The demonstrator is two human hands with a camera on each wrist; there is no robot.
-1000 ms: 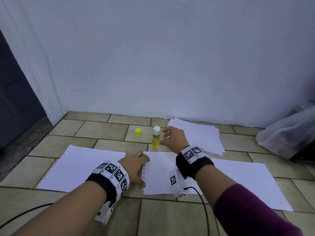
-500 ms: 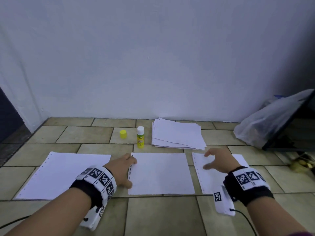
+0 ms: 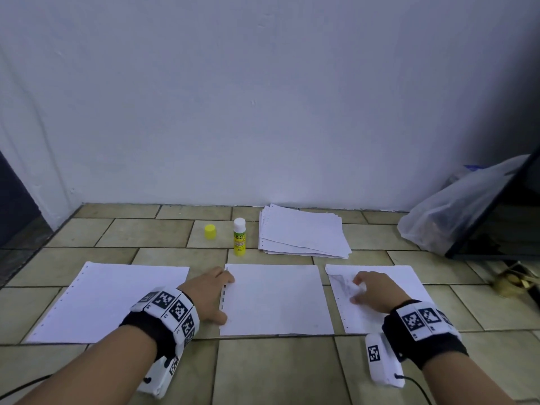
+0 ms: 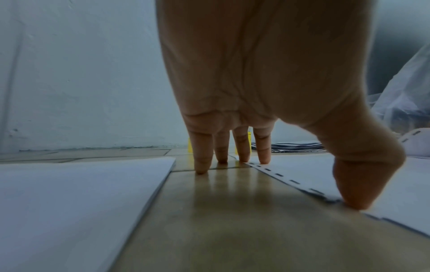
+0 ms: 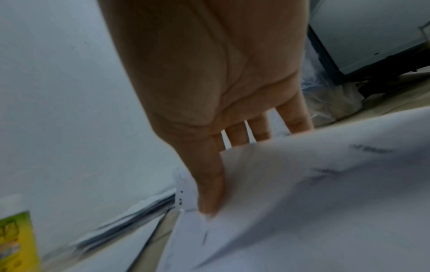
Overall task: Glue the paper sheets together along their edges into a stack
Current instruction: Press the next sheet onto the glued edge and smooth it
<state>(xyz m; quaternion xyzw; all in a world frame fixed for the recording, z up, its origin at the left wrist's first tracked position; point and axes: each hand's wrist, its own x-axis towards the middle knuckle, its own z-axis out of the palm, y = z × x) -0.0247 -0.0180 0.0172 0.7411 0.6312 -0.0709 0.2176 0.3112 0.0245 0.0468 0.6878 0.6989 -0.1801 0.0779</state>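
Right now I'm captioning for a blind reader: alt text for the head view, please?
A person's left hand rests at the middle sheet's edge while the right hand lifts the right sheet; an uncapped glue stick stands behind.

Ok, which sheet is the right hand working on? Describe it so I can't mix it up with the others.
Three sheets lie in a row on the tiled floor in front of the white wall. Take the right sheet, under the right hand. Unlike the flat middle sheet and left sheet, its upper left corner is lifted, showing faint print.
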